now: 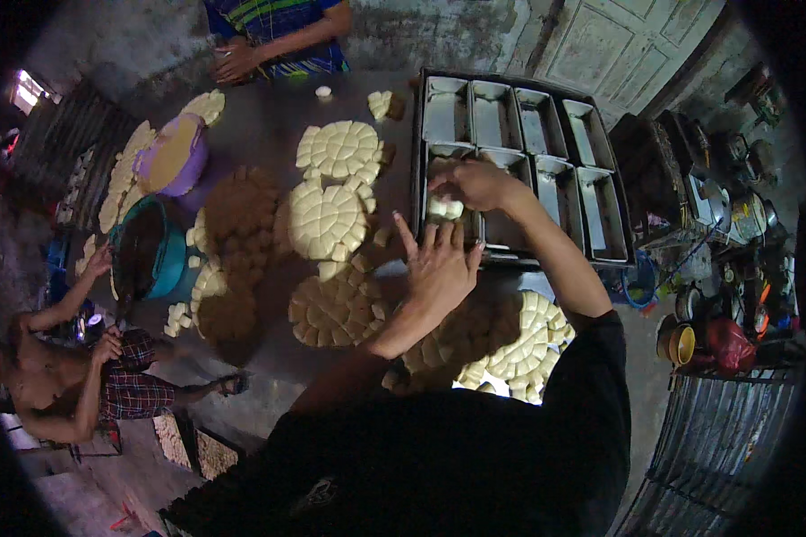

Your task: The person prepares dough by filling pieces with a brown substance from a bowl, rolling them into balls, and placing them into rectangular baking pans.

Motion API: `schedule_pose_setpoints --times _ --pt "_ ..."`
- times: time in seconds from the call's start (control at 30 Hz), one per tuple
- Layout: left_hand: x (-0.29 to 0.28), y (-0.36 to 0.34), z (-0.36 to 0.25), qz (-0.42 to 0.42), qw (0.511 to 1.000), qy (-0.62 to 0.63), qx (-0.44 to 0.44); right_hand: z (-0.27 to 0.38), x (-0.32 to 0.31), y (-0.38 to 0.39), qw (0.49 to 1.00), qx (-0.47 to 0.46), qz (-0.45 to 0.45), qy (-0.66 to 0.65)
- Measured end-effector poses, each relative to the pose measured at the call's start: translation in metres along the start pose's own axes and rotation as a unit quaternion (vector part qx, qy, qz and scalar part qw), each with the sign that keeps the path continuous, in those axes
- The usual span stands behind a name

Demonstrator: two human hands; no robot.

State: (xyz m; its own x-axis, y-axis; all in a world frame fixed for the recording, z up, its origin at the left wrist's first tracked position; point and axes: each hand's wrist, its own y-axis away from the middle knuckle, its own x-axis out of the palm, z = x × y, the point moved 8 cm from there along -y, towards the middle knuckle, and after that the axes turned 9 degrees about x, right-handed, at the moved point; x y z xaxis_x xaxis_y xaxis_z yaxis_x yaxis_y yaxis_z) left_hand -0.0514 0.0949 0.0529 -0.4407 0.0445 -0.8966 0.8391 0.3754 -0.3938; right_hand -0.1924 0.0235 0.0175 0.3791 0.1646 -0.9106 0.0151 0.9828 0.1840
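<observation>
My right hand is inside the lower-left tin of a dark metal rack holding several rectangular loaf tins, its fingers curled; whatever lies under them is partly hidden. Pale dough pieces show just below those fingers in that tin. My left hand has its fingers spread at the rack's lower-left corner, close to the dough pieces in the tin. Scored rounds of pale cut dough lie on the dark table to the left, and another cluster lies below the rack, partly in shadow.
A purple bowl and a teal tub stand on the table. One person stands across it; another, shirtless person is at the left by the tub. Cluttered shelving and a door are at the right.
</observation>
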Motion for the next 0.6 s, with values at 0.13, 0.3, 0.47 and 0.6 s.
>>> schedule_pose_setpoints --times 0.13,0.3,0.47,0.6 --pt "0.001 0.001 0.006 -0.018 0.999 0.033 -0.012 0.030 -0.007 0.007 0.994 -0.055 0.038 -0.082" --pt "-0.004 0.009 0.011 -0.065 0.994 0.089 0.025 0.021 -0.023 0.002 0.997 0.057 -0.006 0.044" --pt "-0.055 0.077 0.046 -0.153 0.948 0.248 0.126 0.030 -0.022 0.037 0.940 0.168 -0.118 0.274" --pt "0.001 0.181 0.133 0.041 0.846 0.528 -0.061 0.136 -0.036 0.098 0.916 0.309 -0.202 0.159"
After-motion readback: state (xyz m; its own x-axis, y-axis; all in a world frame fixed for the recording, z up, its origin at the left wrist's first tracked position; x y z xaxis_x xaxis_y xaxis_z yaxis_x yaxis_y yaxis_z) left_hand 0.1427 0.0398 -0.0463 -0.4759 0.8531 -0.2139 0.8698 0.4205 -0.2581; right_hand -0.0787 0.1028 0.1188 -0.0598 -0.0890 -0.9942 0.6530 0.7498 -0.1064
